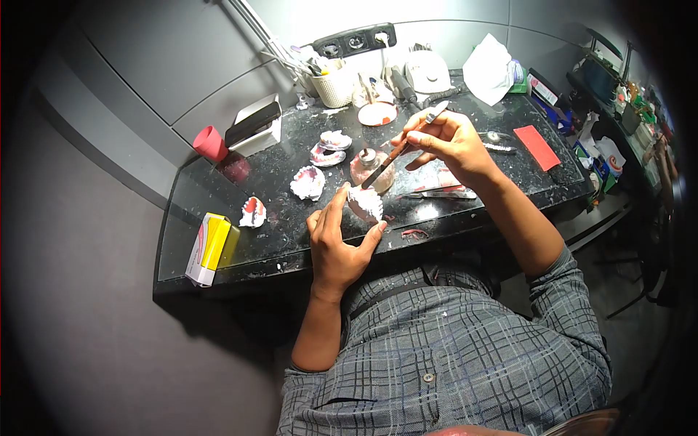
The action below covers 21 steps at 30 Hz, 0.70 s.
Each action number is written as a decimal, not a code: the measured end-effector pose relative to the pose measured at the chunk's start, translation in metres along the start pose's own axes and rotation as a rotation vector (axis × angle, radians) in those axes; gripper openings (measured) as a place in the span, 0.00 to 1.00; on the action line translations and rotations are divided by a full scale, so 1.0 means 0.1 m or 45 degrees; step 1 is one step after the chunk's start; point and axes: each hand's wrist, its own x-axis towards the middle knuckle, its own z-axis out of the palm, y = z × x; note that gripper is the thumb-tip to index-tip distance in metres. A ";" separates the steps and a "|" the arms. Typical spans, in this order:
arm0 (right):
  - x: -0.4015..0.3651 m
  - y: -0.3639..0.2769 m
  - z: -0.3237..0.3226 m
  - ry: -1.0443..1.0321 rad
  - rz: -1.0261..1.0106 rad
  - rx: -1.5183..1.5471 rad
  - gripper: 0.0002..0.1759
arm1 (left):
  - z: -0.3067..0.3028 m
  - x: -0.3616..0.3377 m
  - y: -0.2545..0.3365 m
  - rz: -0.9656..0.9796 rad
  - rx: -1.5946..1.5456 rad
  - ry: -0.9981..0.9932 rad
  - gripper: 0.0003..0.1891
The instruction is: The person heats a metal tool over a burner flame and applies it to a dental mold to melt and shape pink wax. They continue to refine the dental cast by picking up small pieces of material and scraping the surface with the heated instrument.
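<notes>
Head view: a plaster cast (pixel 366 203) is clasped in the left hand (pixel 338 247) at the tabletop's (pixel 283 243) front edge and met by a knife (pixel 398 151) pinched in the right hand (pixel 447 142); work is judged midway, with other casts (pixel 307 182) untouched.

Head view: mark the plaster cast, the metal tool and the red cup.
plaster cast (pixel 366 202), head view, white upper surface
metal tool (pixel 384 166), head view, shaft below the fingers
red cup (pixel 210 143), head view, side wall
</notes>
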 end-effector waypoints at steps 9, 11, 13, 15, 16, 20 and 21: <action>-0.01 -0.02 0.01 -0.036 -0.028 0.016 0.11 | 0.00 0.01 -0.02 0.016 0.004 0.006 0.39; -0.01 -0.03 0.01 -0.058 -0.025 0.026 0.11 | 0.00 0.00 -0.02 0.027 0.016 0.011 0.39; 0.00 -0.05 0.02 -0.053 -0.040 -0.001 0.11 | 0.00 0.00 -0.01 0.016 0.007 0.013 0.38; -0.01 -0.02 0.01 -0.041 -0.035 0.007 0.11 | 0.00 0.00 -0.01 0.012 0.005 0.012 0.38; -0.01 -0.02 0.00 -0.029 -0.031 0.015 0.11 | 0.00 0.00 -0.02 0.010 0.002 0.011 0.38; 0.00 -0.02 -0.04 -0.001 -0.051 -0.019 0.09 | 0.00 0.01 -0.02 0.022 0.007 0.017 0.38; 0.00 0.00 -0.07 0.070 -0.080 -0.030 0.09 | 0.00 0.01 -0.03 0.037 0.007 0.016 0.38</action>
